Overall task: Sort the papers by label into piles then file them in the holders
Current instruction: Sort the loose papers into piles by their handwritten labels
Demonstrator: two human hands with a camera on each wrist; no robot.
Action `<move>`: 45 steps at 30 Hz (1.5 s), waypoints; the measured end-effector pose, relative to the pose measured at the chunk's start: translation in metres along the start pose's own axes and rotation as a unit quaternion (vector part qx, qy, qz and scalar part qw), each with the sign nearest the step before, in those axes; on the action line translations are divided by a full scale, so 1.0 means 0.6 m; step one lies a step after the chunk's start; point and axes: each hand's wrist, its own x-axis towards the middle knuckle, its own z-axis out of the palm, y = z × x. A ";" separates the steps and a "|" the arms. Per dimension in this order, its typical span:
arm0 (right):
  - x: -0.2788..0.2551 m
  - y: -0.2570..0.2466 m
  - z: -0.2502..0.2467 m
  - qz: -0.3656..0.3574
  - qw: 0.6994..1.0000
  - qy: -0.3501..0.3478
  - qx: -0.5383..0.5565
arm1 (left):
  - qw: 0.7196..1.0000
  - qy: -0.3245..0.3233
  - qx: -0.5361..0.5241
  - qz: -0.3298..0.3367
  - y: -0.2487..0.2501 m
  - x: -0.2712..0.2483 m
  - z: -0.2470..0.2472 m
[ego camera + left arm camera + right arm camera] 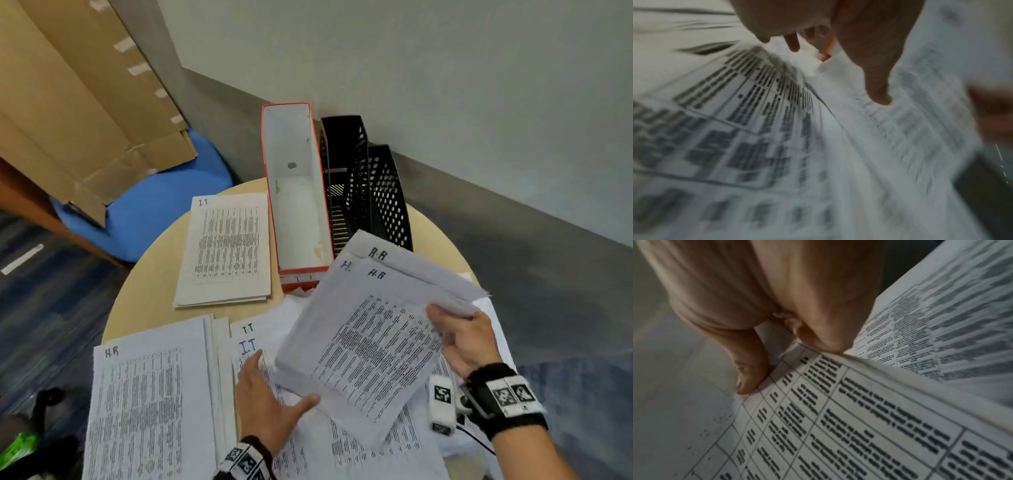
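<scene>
My right hand (459, 339) grips the right edge of a fanned bundle of H.R papers (370, 342), lifted and tilted above the table; in the right wrist view my thumb and finger (824, 340) pinch the sheets (859, 426). My left hand (267, 394) lies flat on loose I.T papers (250, 342), its thumb touching the bundle's lower edge. The left wrist view is blurred: outstretched fingers (877, 91) over printed sheets (756, 129). An H.R pile (144, 404) lies front left, an I.T pile (222, 250) back left. A red-and-white holder (298, 192) and two black mesh holders (346, 178) (390, 198) stand behind.
The round beige table (144, 274) ends close on the left and right. A blue chair (154, 205) and a leaning cardboard sheet (85, 102) stand at the back left. A grey wall runs behind the holders. A green-and-black object (20, 445) lies on the floor, lower left.
</scene>
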 end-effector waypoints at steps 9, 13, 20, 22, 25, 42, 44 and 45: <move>-0.173 -0.002 0.027 0.047 0.970 -0.039 0.236 | 0.844 -0.199 -0.498 0.031 0.103 -0.029 -0.110; -0.212 0.023 -0.002 -0.017 0.988 0.044 0.148 | 0.858 -0.168 -0.477 0.090 0.082 -0.007 -0.155; -0.247 0.008 -0.051 -0.184 0.963 0.050 -0.192 | 0.888 -0.165 -0.372 0.216 0.073 -0.007 -0.220; -0.234 0.009 -0.051 -0.203 0.957 0.046 -0.201 | 0.896 -0.140 -0.353 0.231 0.081 -0.012 -0.224; -0.223 0.012 -0.041 -0.196 0.971 0.017 -0.137 | 0.899 -0.111 -0.337 0.256 0.094 -0.027 -0.229; -0.185 0.043 -0.100 -0.157 0.941 -0.150 -0.261 | 0.927 0.034 -0.366 0.081 0.027 -0.127 -0.117; -0.181 0.053 -0.089 -0.146 0.940 -0.154 -0.266 | 0.920 0.051 -0.385 0.055 0.037 -0.131 -0.107; -0.183 0.056 -0.083 -0.144 0.942 -0.148 -0.265 | 0.920 0.053 -0.385 0.043 0.044 -0.132 -0.103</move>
